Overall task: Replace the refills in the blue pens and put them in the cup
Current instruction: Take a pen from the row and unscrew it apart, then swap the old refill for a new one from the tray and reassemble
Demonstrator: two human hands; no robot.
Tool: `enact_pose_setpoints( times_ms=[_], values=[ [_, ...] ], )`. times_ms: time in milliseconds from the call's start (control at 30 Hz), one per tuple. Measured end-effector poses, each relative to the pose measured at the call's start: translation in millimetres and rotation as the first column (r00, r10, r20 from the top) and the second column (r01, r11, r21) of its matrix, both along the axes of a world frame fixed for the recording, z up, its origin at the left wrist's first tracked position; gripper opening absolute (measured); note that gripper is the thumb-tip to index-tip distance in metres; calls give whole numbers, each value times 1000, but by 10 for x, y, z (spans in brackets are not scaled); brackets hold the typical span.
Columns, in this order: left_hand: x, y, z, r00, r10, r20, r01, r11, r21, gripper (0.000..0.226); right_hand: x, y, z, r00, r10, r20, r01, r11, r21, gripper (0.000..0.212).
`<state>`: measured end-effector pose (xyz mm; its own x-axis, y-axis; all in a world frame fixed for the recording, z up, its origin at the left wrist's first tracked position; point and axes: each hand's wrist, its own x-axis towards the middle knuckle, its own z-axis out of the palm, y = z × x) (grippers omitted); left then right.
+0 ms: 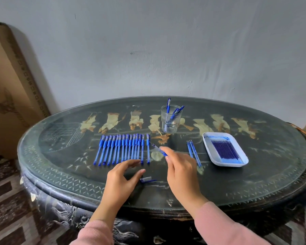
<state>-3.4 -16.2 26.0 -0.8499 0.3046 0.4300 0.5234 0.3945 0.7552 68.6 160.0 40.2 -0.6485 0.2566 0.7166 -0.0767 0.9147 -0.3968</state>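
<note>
A row of several blue pens (122,149) lies side by side on the dark oval table (254,183). My right hand (181,167) pinches one blue pen (157,149) by its grip end, its tip pointing up and left above the table. My left hand (123,177) hovers open with spread fingers just left of a loose pen cap (146,179) lying near the front. A glass cup (170,121) at the back holds three blue pens. Three loose refills (193,152) lie right of my right hand. A white tray (210,151) holds several blue refills.
The table stands against a grey wall (166,50). A flat cardboard box (11,89) leans on the wall at the left. Patterned floor (5,200) shows below the table's front edge.
</note>
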Motion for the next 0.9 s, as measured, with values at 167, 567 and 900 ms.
enact_pose_setpoints(
  times_ms=[167, 567, 900],
  values=[
    [90, 69, 146, 997, -56, 52, 51, 994, 94, 43, 72, -59, 321, 987, 155, 50, -123, 908, -400, 34],
    [331, 290, 269, 951, -193, 240, 128, 957, 262, 20, 173, -147, 584, 956, 280, 90, -170, 774, -610, 25],
    [329, 261, 328, 956, -199, 215, 152, 964, 218, 21, 85, -35, 896, 959, 271, -82, -238, 615, -751, 7]
  ],
)
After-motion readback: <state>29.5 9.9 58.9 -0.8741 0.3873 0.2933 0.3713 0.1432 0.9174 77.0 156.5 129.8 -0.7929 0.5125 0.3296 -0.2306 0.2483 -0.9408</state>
